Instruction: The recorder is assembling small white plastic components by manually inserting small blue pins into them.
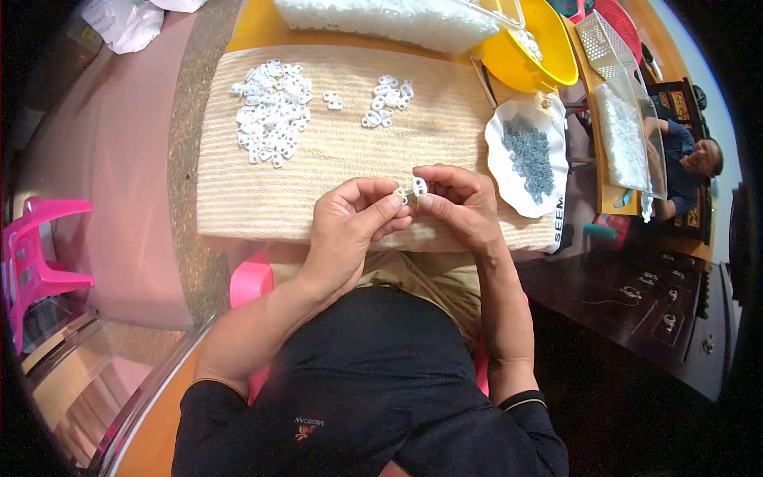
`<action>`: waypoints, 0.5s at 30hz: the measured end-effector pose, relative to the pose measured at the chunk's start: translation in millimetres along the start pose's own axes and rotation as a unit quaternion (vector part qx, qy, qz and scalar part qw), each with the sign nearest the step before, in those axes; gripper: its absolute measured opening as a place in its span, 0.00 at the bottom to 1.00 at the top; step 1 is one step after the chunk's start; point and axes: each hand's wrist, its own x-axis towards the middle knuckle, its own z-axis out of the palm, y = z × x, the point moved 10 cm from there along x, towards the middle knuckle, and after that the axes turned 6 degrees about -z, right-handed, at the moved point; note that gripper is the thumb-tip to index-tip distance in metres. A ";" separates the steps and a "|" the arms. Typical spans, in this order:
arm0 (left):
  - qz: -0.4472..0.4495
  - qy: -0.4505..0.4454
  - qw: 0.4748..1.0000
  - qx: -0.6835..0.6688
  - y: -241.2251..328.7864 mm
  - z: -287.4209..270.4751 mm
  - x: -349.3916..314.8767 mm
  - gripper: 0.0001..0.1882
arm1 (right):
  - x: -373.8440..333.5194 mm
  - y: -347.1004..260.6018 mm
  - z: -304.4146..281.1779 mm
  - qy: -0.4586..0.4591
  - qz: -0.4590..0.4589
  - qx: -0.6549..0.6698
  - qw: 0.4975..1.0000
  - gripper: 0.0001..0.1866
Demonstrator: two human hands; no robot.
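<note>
Fingers (397,208) of the left hand (350,226) pinch narrowly on a small white piece that is mostly hidden between thumb and forefinger, while the right hand (457,207) holds a small white plastic clip (420,187) upright at its fingertips, the clip's long axis running roughly vertical in the head view. The two hands meet tip to tip just above the near edge of a cream woven mat (334,183), so the clip sits directly between them, a shade nearer the right hand, with the hidden piece just to its left and almost touching it.

Farther back on the mat lie two groups of the same white clips: a large heap (272,121) to the left, too many and too tangled to count, and a smaller cluster (388,99) to the right of it of roughly a dozen, with two stray clips (333,99) lying between the two groups. One white dish (509,179) at the mat's right end holds a mound of small grey parts (531,155), uncountable at this size. Beyond, on the orange tabletop (258,28), stand one yellow bowl (548,60) and one long clear tray (397,20) filled with white pieces. Another person sits at far right, well apart.
</note>
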 end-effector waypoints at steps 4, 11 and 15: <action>-0.006 0.000 1.000 -0.004 -0.7 1.2 -0.5 0.06 | -0.4 1.9 -0.8 -0.006 0.010 0.002 1.000 0.17; -0.008 0.002 1.000 -0.008 -0.6 -0.6 -0.1 0.07 | -0.9 -1.4 -0.6 -0.003 0.013 -0.015 1.000 0.16; -0.013 -0.003 1.000 -0.006 -1.8 -0.3 0.7 0.07 | -0.8 0.6 -1.8 -0.004 0.015 -0.028 0.999 0.16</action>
